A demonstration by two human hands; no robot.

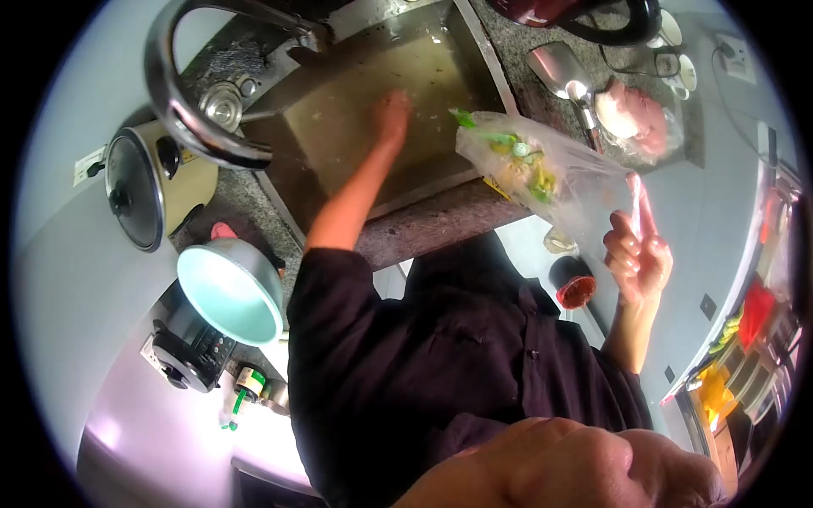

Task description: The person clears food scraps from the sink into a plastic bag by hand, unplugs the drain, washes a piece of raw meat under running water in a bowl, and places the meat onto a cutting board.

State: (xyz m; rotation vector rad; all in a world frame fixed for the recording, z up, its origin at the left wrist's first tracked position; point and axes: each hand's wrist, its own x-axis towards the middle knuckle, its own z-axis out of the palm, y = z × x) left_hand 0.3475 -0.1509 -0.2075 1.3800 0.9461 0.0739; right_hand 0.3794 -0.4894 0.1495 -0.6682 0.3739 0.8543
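Observation:
My left hand (391, 118) reaches down into the cloudy water of the metal sink (495, 51); its fingers are under the surface and blurred. At the right, my right hand (635, 245) grips the edge of a clear plastic bag (584, 178), with one finger stretched up along it. The bag hangs out toward the sink's near right corner. Green and yellowish scraps (529, 165) lie inside it. Small bits float in the sink water.
A curved faucet (169, 93) arches at the upper left, near a lidded pot (182, 182) and a pale teal bowl (229, 292). Right of the sink are a broad metal blade (555, 69), pink meat (639, 118) in plastic and a dark red kettle (533, 10).

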